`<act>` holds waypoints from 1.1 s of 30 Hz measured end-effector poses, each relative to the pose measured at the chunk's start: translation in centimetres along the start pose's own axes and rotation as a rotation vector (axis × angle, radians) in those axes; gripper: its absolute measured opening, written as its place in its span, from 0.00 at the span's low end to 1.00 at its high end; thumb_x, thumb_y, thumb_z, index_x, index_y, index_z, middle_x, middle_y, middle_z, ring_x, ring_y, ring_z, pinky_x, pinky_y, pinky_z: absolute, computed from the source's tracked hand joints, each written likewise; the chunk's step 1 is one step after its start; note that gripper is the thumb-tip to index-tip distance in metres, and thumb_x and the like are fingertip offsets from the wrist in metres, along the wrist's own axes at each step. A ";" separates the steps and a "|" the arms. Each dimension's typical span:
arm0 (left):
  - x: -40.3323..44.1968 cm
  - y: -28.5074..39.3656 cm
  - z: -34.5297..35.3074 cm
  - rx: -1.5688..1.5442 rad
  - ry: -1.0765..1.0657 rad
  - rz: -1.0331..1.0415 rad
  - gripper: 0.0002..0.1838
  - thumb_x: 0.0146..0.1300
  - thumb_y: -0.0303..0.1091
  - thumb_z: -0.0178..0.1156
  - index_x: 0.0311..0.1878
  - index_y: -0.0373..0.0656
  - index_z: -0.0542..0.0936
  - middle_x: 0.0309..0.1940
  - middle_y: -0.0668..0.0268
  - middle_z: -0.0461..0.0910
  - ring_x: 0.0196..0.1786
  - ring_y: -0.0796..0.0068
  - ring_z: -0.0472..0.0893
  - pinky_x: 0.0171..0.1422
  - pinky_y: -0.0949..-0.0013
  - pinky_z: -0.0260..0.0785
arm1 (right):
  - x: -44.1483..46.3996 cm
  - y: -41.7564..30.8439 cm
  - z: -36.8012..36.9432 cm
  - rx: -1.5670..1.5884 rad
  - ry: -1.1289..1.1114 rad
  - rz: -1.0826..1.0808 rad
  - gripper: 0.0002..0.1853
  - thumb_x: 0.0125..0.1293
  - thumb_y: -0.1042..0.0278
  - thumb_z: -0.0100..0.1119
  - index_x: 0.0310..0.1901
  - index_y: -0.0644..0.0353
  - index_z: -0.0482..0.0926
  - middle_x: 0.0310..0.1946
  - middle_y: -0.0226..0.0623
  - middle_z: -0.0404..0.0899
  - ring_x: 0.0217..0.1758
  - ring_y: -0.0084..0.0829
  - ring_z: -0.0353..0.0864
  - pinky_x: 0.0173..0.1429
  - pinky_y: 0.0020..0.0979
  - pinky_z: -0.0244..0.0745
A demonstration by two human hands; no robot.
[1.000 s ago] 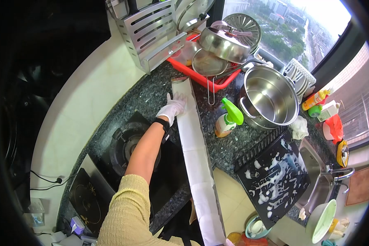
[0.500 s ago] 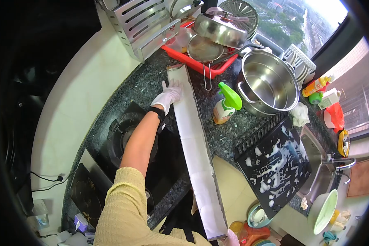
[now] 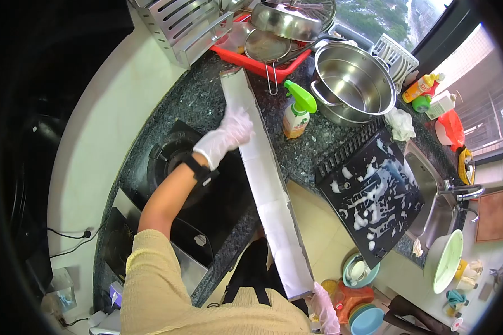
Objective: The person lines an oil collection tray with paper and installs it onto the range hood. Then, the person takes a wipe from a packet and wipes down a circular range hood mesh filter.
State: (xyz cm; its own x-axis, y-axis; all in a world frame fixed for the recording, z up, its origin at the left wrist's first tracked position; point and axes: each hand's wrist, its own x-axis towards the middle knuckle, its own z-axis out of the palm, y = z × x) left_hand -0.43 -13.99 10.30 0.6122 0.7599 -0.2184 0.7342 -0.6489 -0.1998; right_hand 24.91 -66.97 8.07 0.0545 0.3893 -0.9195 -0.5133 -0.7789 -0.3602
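A long, narrow white panel (image 3: 268,195) with dark, worn edges reaches from the granite counter (image 3: 190,100) back toward my body. My left hand (image 3: 226,139), in a thin whitish glove, is over the panel's upper part. Its fingers are smeared by motion, so I cannot make out whether they touch the surface or hold anything. My right hand (image 3: 324,309), in a pinkish translucent glove, is at the near end of the panel, closed around its corner. Beneath my left forearm is a black gas hob (image 3: 218,206) with a round burner.
A green-topped spray bottle (image 3: 296,120) stands right of the panel. Beyond it are a steel pot (image 3: 355,84) and a red basket (image 3: 251,64) of cookware. A black foam-spotted panel (image 3: 374,195) leans by the sink (image 3: 430,206). Bowls (image 3: 366,321) are low at the right.
My left hand has drawn back along the panel toward me, and its spread fingers have become a blurred, bunched shape. The view has shifted, showing more of my right hand at the panel's near end.
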 end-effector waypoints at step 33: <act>-13.0 13.6 6.3 -0.090 0.062 0.071 0.26 0.66 0.43 0.50 0.66 0.47 0.71 0.68 0.68 0.68 0.71 0.70 0.65 0.74 0.31 0.40 | 3.0 2.6 -3.2 0.053 -0.099 -0.002 0.26 0.73 0.49 0.49 0.64 0.57 0.67 0.64 0.37 0.69 0.68 0.41 0.66 0.69 0.57 0.60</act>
State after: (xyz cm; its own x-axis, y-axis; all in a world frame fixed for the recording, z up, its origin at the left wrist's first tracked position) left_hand -0.26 -32.89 4.37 0.6784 0.7150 -0.1691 0.7101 -0.6971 -0.0985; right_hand 26.44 -69.38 3.89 -0.0279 0.4398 -0.8976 -0.5580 -0.7519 -0.3511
